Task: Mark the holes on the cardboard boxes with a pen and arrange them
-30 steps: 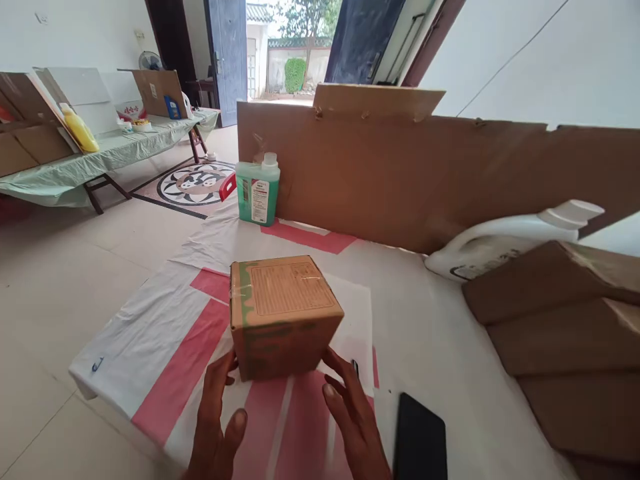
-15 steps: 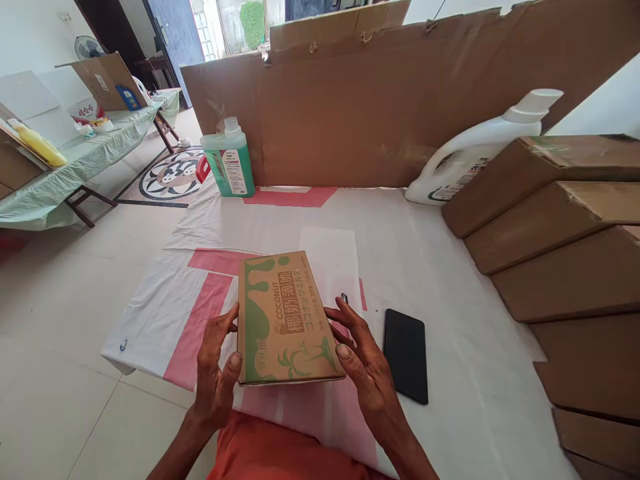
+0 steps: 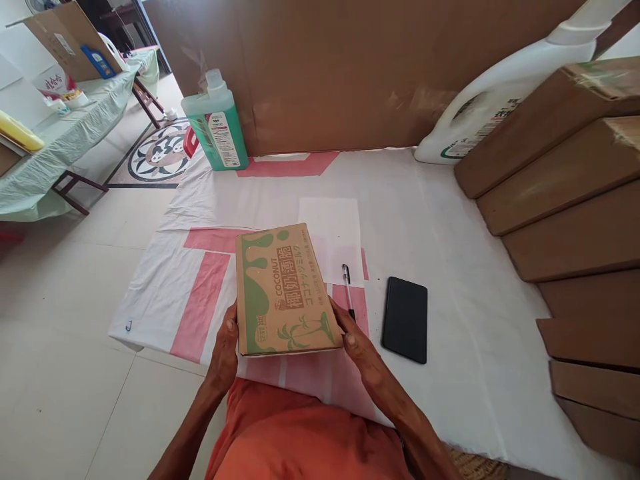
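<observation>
A coconut-biscuit carton (image 3: 285, 290) lies with its printed green-and-brown face up, long axis running away from the person, its palm-tree end nearest them. The left hand (image 3: 225, 350) clasps its near left edge and the right hand (image 3: 357, 347) its near right corner, fingers closed against the sides. Just right of the carton lies a pen (image 3: 347, 288), then a black phone (image 3: 405, 319).
</observation>
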`<state>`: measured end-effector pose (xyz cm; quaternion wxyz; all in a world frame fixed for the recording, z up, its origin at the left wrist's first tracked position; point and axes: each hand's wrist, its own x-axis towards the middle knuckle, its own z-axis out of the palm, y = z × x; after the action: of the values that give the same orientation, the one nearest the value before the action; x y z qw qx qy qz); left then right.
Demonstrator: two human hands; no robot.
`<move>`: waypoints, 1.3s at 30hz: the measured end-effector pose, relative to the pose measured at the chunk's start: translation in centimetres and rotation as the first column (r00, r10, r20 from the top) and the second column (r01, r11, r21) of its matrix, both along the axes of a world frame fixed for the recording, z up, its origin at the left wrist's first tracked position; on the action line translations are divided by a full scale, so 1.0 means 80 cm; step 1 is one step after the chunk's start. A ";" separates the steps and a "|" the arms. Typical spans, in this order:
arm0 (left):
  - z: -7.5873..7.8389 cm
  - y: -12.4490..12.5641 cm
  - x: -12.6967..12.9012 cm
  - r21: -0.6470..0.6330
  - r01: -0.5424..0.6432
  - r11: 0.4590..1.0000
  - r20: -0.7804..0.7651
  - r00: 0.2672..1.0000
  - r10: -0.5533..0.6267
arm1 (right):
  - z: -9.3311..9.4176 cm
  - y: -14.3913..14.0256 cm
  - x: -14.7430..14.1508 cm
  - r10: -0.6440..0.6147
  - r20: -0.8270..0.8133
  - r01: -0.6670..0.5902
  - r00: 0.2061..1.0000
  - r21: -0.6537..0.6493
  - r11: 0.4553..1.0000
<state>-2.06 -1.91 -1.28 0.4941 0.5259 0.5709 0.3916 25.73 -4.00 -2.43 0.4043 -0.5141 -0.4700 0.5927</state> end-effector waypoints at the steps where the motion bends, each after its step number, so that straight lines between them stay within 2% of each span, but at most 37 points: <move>1: 0.004 -0.001 0.000 0.001 -0.010 1.000 0.003 1.000 0.010 | 0.007 0.003 0.001 -0.003 0.000 0.003 1.000 0.023 1.000; 5: 0.021 -0.003 -0.004 0.026 -0.114 0.993 0.038 0.993 0.113 | 0.046 0.025 0.013 -0.026 -0.003 0.026 1.000 0.152 0.988; 8: 0.027 -0.007 -0.007 0.009 -0.134 0.991 0.081 0.988 0.133 | 0.077 0.046 0.017 -0.076 -0.021 0.079 0.997 0.258 0.963; 12: 0.028 -0.014 0.002 -0.032 -0.153 0.988 -0.001 0.988 0.153 | 0.100 0.073 0.010 -0.108 0.002 0.099 0.994 0.392 0.915; 15: 0.033 -0.013 0.017 0.033 -0.109 0.993 -0.070 0.991 0.112 | 0.101 0.089 0.006 -0.199 0.104 0.139 0.975 0.415 0.899; 19: 0.038 0.003 0.030 0.137 -0.043 0.990 -0.105 0.993 0.058 | 0.090 0.094 0.012 -0.306 0.140 0.230 0.942 0.396 0.889; 22: 0.038 0.026 0.027 0.171 -0.098 0.980 -0.097 0.988 0.116 | 0.075 0.086 0.017 -0.305 0.098 0.251 0.947 0.365 0.897; 25: 0.037 0.054 0.024 0.217 -0.183 0.959 -0.097 0.973 0.208 | 0.056 0.073 0.010 -0.279 0.093 0.245 0.956 0.269 0.931; 28: 0.037 0.077 0.028 0.264 -0.155 0.952 -0.105 0.976 0.188 | 0.039 0.066 -0.002 -0.265 0.171 0.246 0.949 0.126 0.961; 30: 0.037 0.087 0.034 0.268 -0.106 0.958 -0.109 0.984 0.139 | 0.033 0.068 -0.007 -0.270 0.211 0.254 0.939 0.101 0.962; 33: 0.040 0.094 0.041 0.248 -0.061 0.967 -0.101 0.991 0.088 | 0.038 0.076 -0.005 -0.304 0.292 0.253 0.907 0.199 0.947; 36: 0.054 0.092 0.043 0.266 -0.050 0.963 -0.122 0.989 0.085 | 0.057 0.076 0.003 -0.347 0.356 0.252 0.868 0.287 0.924; 39: 0.072 0.085 0.041 0.236 -0.035 0.971 -0.124 0.990 0.065 | 0.074 0.063 0.004 -0.327 0.338 0.251 0.883 0.248 0.936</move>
<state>1.26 4.91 4.51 0.3804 0.5903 0.5653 0.4328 26.06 1.03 3.52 0.4404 -0.6394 -0.5123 0.3670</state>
